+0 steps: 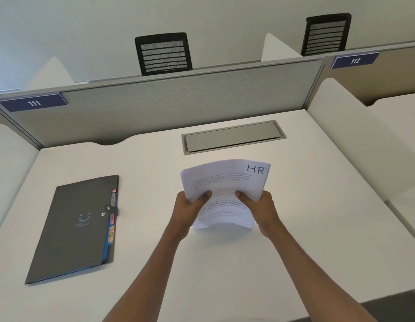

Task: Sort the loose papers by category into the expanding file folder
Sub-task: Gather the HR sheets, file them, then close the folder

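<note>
Item 1. Sheaf of white printed papers point(225, 182), top sheet hand-lettered "HR" in its upper right corner. Position: just nearer the person than the recessed grey metal cable hatch point(233, 137) in the white desk point(318, 228). The lower edge bows; whether it touches the desk cannot be told.

Item 2. Left hand point(189, 210). Clasps the sheaf's left edge, thumb laid across the top sheet, fingers curled behind.

Item 3. Right hand point(260, 208). Clasps the right edge in the same way, thumb on the front.

Item 4. Dark grey expanding file folder point(74, 226), closed and flat on the desk, snap strap on its right edge, coloured index tabs showing there, one reading "HR". Position: well to the left of the hatch and nearer the person.

Item 5. Grey fabric partition point(167, 105), directly behind the hatch, bearing a blue plate "111" point(33, 102) at its left end.

Item 6. Two black mesh-backed chairs point(163, 53), beyond the partition.
</note>
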`<action>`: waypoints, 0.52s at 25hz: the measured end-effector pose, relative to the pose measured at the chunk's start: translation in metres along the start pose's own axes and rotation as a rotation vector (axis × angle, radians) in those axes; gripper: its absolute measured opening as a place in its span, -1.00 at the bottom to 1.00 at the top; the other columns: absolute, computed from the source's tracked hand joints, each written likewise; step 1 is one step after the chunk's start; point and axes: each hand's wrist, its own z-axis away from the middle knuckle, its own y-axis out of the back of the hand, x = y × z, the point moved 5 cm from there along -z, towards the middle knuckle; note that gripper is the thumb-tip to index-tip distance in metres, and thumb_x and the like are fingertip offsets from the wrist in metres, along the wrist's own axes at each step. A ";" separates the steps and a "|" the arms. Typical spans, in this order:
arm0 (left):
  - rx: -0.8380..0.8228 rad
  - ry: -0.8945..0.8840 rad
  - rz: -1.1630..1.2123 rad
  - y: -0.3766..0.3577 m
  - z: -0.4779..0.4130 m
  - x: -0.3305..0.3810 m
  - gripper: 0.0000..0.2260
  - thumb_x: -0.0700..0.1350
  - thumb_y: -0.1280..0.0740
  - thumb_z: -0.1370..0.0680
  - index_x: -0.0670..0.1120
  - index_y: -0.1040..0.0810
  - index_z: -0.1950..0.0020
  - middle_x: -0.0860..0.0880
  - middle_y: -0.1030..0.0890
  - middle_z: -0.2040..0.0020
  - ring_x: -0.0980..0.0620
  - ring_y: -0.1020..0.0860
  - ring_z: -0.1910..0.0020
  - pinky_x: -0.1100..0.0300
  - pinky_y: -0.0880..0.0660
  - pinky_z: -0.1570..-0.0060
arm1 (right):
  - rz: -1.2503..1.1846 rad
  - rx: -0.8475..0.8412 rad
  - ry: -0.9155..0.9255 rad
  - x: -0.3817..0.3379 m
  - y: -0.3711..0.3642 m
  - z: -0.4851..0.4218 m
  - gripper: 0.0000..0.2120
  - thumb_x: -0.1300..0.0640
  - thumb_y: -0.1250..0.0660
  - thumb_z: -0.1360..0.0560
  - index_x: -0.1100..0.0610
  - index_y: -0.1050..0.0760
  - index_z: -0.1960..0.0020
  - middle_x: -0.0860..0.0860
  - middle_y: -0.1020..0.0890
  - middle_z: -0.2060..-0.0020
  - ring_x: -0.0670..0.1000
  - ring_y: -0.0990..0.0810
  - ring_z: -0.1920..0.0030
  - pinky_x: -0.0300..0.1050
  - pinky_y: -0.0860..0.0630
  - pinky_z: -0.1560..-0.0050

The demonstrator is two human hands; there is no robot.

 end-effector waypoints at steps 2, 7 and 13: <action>-0.015 0.007 -0.014 -0.002 0.003 -0.012 -0.84 -0.15 -0.51 -0.58 0.04 -0.72 -0.14 -0.03 -0.77 -0.09 -0.06 -0.72 -0.09 -0.16 -0.66 -0.16 | -0.012 0.006 -0.016 0.007 0.002 0.002 -0.81 0.17 -0.53 -0.52 0.14 -0.70 -0.12 0.05 -0.78 -0.01 0.12 -0.75 -0.04 0.00 -0.69 -0.01; -0.041 0.017 -0.054 -0.003 0.007 -0.034 -0.82 -0.17 -0.47 -0.61 0.02 -0.70 -0.18 -0.02 -0.76 -0.11 -0.10 -0.71 -0.12 -0.08 -0.67 -0.14 | -0.054 -0.006 -0.054 0.021 0.005 0.008 -0.75 0.18 -0.53 -0.51 0.16 -0.68 -0.18 0.04 -0.77 -0.06 0.08 -0.74 -0.08 -0.15 -0.66 0.03; -0.053 0.039 -0.125 0.000 0.012 -0.050 -0.79 -0.15 -0.45 -0.62 0.18 -0.72 -0.08 0.06 -0.76 -0.09 -0.04 -0.71 -0.09 0.00 -0.67 -0.12 | -0.031 0.027 -0.096 0.036 0.007 0.011 -0.75 0.15 -0.53 -0.51 0.12 -0.68 -0.18 0.00 -0.77 -0.05 0.06 -0.73 -0.10 -0.20 -0.65 0.02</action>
